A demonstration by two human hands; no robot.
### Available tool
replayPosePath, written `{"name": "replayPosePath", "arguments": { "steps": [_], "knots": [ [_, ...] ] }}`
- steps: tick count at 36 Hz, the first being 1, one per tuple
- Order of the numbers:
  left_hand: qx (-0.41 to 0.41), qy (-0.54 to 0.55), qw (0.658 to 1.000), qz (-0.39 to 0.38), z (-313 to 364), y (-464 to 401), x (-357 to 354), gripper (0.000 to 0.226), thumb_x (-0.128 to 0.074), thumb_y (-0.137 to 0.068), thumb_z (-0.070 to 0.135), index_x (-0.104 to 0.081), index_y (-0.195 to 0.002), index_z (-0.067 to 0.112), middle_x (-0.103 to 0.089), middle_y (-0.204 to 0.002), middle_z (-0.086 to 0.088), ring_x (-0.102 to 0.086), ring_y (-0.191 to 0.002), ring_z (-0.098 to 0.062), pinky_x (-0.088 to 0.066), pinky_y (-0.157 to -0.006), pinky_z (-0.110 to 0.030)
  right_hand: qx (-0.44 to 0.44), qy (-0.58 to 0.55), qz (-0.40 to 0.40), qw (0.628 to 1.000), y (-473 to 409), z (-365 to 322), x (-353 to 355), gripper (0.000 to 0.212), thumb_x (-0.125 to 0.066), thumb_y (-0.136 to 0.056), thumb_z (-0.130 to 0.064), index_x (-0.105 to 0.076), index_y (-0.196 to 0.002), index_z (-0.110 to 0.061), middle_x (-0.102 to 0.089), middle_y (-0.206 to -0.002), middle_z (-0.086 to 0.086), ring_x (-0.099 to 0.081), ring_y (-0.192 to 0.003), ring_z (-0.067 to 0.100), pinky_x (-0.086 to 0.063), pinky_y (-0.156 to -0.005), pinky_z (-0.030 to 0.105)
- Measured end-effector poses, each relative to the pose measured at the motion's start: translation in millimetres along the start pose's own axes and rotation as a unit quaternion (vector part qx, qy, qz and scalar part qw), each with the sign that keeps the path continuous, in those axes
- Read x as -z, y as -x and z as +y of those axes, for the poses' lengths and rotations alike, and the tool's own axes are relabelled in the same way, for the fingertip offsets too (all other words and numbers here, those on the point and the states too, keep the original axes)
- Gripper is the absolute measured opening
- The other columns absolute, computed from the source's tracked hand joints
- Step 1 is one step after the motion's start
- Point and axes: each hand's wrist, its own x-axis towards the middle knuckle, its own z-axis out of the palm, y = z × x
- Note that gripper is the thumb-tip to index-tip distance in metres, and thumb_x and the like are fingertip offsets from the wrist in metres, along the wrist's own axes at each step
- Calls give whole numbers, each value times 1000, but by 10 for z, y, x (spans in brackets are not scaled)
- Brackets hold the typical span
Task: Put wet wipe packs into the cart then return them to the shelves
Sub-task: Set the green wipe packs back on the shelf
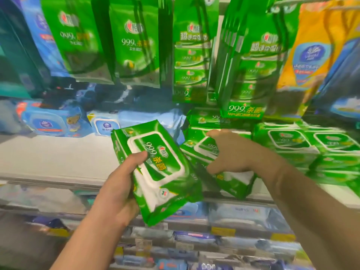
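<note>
Shop shelving packed with green and blue wipe packs, two hands at the white shelf (pixel 58 156).

On the person's left, the left hand (pixel 118 184) holds a green wet wipe pack (pixel 157 172) tilted in front of the shelf's front edge, thumb curled onto its white lid and fingers wrapped underneath. Just beside it, the right hand (pixel 239 152) grips a second green pack (pixel 206 152) that lies on the shelf near the front edge, fingers curled over its far side and thumb on the near side. More green packs are stacked (pixel 292 141) toward the shelf's right end; blue packs (pixel 50 121) sit along its back left. Green bags (pixel 134 39) hang above. Lower shelves (pixel 194 240) are blurred.
</note>
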Motion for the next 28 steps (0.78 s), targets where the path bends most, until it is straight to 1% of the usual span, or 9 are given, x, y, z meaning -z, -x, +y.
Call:
{"name": "replayPosePath", "arguments": {
  "steps": [3, 5, 8, 10, 13, 18, 23, 26, 28],
  "knots": [
    [0, -1, 1000, -12, 26, -5, -18, 53, -67, -73, 25, -72, -123, 9, -74, -117, -21, -71, -107, -44, -51, -98, -63, -3, 20, -13, 1000, -22, -17, -83, 116, -76, -72, -49, -5, -161, -32, -13, -164, 19, -8, -153, 37, -24, -119, 56],
    [-1, 7, 1000, -21, 28, -30, -42, 54, -67, -73, 25, -72, -124, 10, -74, -117, -20, -72, -106, -43, -55, -89, -66, 2, 29, -12, 1000, -26, -29, -85, 114, -76, -73, -47, -5, -161, -33, -21, -160, 20, -6, -153, 39, -25, -118, 57],
    [10, 23, 999, -34, 44, -42, -52, 45, -66, -74, 25, -76, -115, 10, -75, -114, -20, -73, -101, -43, -58, -79, -65, 22, 31, -16, 999, -11, -45, -7, 114, -77, -68, -48, -11, -160, -38, -35, -152, 15, -15, -151, 37, -32, -115, 54],
    [13, 25, 999, -46, 63, -60, -51, 38, -65, -74, 24, -80, -106, 10, -75, -113, -21, -74, -98, -43, -58, -75, -65, 40, 32, -22, 998, 4, -73, 53, 112, -78, -66, -46, -14, -158, -42, -34, -152, 13, -26, -147, 34, -38, -112, 51],
    [16, 26, 998, -59, 102, -88, -50, 44, -64, -75, 25, -77, -113, 9, -75, -113, -21, -74, -97, -44, -59, -72, -65, 54, 41, -32, 997, 0, -130, 124, 109, -80, -68, -43, -16, -157, -45, -30, -156, 11, -32, -144, 30, -43, -109, 49],
    [8, 31, 997, -67, 170, -148, -43, 46, -62, -77, 26, -76, -119, 12, -74, -116, -21, -72, -103, -44, -55, -90, -63, 55, 49, -33, 997, -50, -174, 214, 106, -80, -70, -39, -18, -156, -48, -26, -160, 5, -31, -146, 28, -43, -109, 49],
    [12, 32, 997, -70, 194, -183, -26, 41, -62, -77, 25, -77, -112, 12, -75, -113, -22, -74, -98, -44, -57, -78, -66, 41, 46, -14, 998, -111, -92, 26, 105, -77, -74, -37, -12, -157, -45, -28, -158, 6, -27, -146, 31, -32, -116, 52],
    [17, 39, 997, -70, 194, -184, -9, 51, -63, -76, 24, -72, -124, 12, -72, -119, -24, -70, -107, -47, -47, -99, -68, 23, 84, 3, 996, -119, -88, -154, 108, -70, -76, -31, 0, -158, -43, -6, -166, 5, -3, -154, 30, -11, -122, 59],
    [18, 37, 996, -75, 184, -183, -5, 53, -63, -76, 24, -70, -128, 12, -72, -121, -24, -68, -111, -47, -43, -104, -68, 23, 113, 34, 993, -110, -98, -260, 109, -66, -75, -19, 2, -159, -40, -2, -166, 5, 0, -154, 29, -8, -121, 62]
  ]
}}
